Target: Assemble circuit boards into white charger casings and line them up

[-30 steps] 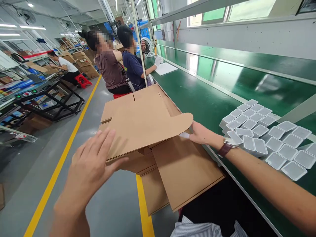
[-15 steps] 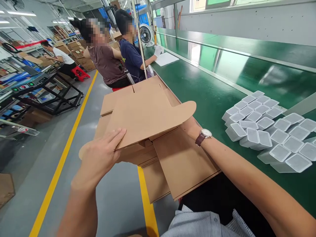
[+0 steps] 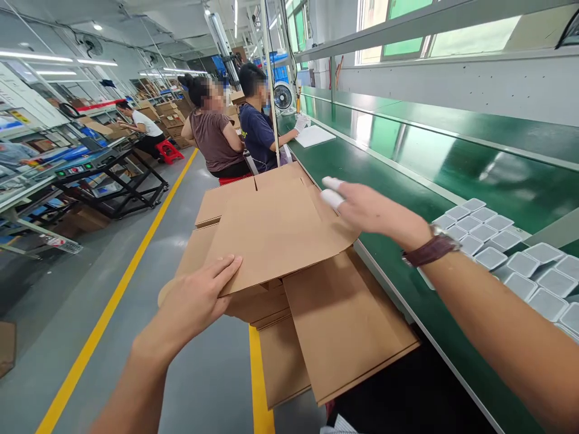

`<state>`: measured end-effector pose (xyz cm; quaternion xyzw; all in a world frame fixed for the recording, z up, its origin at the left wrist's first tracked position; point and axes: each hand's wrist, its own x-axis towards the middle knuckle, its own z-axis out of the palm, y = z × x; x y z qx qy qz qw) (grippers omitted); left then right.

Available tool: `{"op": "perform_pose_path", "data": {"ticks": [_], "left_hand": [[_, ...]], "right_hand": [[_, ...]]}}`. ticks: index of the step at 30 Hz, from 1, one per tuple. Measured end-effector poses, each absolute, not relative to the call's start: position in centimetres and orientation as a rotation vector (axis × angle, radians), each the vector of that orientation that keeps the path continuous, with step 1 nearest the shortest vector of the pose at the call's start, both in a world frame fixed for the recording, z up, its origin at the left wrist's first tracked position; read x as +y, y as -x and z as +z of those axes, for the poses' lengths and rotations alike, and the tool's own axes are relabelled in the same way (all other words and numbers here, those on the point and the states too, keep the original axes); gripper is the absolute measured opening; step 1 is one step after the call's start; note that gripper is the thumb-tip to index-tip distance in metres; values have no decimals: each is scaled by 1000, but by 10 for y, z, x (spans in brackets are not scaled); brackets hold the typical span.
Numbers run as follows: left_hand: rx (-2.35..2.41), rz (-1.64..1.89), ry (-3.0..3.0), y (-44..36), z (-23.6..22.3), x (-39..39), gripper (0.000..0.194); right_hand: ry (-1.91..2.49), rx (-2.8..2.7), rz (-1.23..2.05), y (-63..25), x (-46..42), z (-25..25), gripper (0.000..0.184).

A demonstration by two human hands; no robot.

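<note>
A stack of flat brown cardboard box blanks (image 3: 316,313) lies beside the green bench. My left hand (image 3: 199,298) grips the near left corner of the top cardboard sheet (image 3: 271,235), fingers on top and thumb beneath. My right hand (image 3: 366,208), with a wristwatch and white finger covers, hovers above the sheet's right rounded flap. Its fingers are stretched out and hold nothing.
Several white lidded plastic containers (image 3: 506,253) sit in rows on the green bench (image 3: 384,175) to the right. Two seated people (image 3: 235,129) work further along the bench, near a white sheet (image 3: 314,135) and a fan (image 3: 283,96). A yellow floor line (image 3: 113,307) marks the aisle on the left.
My right hand has come out from under the sheet's right flap and risen above it, fingers spread. My left hand closed on the near left corner of the top sheet.
</note>
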<state>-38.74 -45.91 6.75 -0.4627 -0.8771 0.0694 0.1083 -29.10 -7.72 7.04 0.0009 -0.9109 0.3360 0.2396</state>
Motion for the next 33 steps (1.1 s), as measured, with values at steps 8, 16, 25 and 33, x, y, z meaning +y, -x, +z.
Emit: {"op": "perform_pose_path", "data": {"ticks": [8,16,25,33], "left_hand": [[-2667,173,1385,385,15,-463,58],[-2747,-123,1269,417,63,-490,76],[-3008,-223,1091,440,-1,-478,80],[-2875,-571,330,394,-22,-479,85]], "right_hand": [[-144,-3123,482,306,-128,-1,62],[-235,-2986,459,311,-122,3,60],[-141,-2879,700,313,-131,-39,70],[540,-2465,1205,268,-164,-63,92]]}}
